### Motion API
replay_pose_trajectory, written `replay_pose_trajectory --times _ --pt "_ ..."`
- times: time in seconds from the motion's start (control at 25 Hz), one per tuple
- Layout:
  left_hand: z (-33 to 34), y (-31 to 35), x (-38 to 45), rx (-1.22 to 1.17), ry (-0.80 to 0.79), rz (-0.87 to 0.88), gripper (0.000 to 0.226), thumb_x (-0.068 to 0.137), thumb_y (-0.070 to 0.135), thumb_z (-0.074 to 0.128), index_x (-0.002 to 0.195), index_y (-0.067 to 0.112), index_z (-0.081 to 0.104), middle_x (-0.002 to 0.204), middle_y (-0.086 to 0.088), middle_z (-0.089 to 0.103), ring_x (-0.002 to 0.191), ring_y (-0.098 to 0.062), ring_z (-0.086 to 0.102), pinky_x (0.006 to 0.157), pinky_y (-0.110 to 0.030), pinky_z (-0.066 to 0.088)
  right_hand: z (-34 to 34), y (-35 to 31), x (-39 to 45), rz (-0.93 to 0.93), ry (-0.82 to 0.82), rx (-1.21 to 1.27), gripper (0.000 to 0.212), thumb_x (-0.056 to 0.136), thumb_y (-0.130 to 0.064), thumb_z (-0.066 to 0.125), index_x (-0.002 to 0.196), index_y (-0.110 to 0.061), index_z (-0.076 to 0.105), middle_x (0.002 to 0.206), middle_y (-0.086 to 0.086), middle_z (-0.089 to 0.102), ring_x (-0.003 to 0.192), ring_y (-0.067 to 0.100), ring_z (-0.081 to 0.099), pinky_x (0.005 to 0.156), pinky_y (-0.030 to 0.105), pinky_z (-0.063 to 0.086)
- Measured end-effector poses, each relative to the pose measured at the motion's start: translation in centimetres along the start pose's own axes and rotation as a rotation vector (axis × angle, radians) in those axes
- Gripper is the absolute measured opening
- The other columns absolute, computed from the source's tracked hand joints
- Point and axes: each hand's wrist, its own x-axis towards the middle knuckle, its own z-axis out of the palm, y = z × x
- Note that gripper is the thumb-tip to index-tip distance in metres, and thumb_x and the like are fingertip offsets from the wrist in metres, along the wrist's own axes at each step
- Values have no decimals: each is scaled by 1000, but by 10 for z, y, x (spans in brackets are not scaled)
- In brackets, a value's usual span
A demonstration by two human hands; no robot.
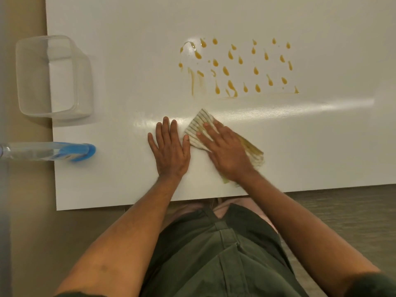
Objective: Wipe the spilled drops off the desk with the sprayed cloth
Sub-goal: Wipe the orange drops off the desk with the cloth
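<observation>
Flat right hand (pixel 227 151) presses the striped cloth (pixel 199 127); left hand (pixel 170 147) lies open beside it.
Both near the desk's (pixel 128 61) front edge; amber drops (pixel 237 67) farther back.

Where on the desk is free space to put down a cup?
Bare desk lies beyond the container, between it and the drops, and right of the cloth. Crowded: the drops, both hands, the spray bottle at the left edge.
</observation>
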Motion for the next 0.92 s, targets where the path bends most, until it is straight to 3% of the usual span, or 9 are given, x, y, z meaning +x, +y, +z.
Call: replay_pose_trajectory --times 0.08,0.2,0.28,0.36,0.48,0.64,0.76,0.84,0.92 --pt "0 0 -1 7 7 0 70 109 53 5 162 14 29 172 -10 26 159 -31 24 127 -60 19 -11 58 -30 110 19 -31 60 106 -29 40 166 -25 31 175 9 22 163 36 15 131 55 21" --pt "1 0 0 4 -2 3 70 109 53 6 163 14 27 172 -10 24 160 -31 23 128 -61 18 -42 140 -71 665 123 -68 61 108 -34 21 166 -20 28 175 13 20 163 40 15 128 56 24" --pt "2 0 -1 18 0 3 69 109 53 9 163 14 26 173 -11 23 160 -31 22 128 -61 18 -54 156 -76 1015 241 -8 60 110 -37 21 167 -20 25 176 12 18 163 40 13 130 56 19" --pt "3 1 -1 18 -11 4 68 109 53 14 163 13 25 173 -11 22 160 -32 21 128 -61 17 -54 135 -54 1204 294 33 60 111 -36 25 168 -18 22 176 14 16 163 41 12 131 55 17" --pt "3 1 -1 28 -18 4 67 109 51 17 163 13 26 173 -11 22 160 -32 21 128 -62 17 -35 60 -23 1058 237 15 63 111 -35 30 169 -18 13 177 15 8 163 41 9 132 55 17" --pt "2 0 -1 21 -17 1 66 109 50 17 163 14 27 173 -11 23 160 -32 21 128 -61 16 10 -41 -32 292 25 24 66 110 -36 35 170 -25 8 178 7 3 165 33 0 133 54 15" --pt "2 1 -1 26 -16 8 66 109 50 17 163 14 26 173 -11 22 160 -32 20 128 -61 15 9 6 -69 -112 -86 -31 59 112 -42 26 169 -30 14 178 2 9 166 27 1 134 49 8" --pt "2 1 -1 23 -15 8 65 109 49 19 163 14 28 173 -11 23 160 -31 21 128 -61 16 -5 65 -98 -42 -64 -64 59 112 -43 25 168 -33 16 178 1 13 166 29 7 132 51 15" --pt "3 0 0 34 -12 5 65 109 49 20 163 14 28 173 -11 24 160 -32 22 128 -61 17 -25 119 -115 272 37 -39 59 110 -41 30 168 -32 20 177 5 18 164 33 14 128 57 25"
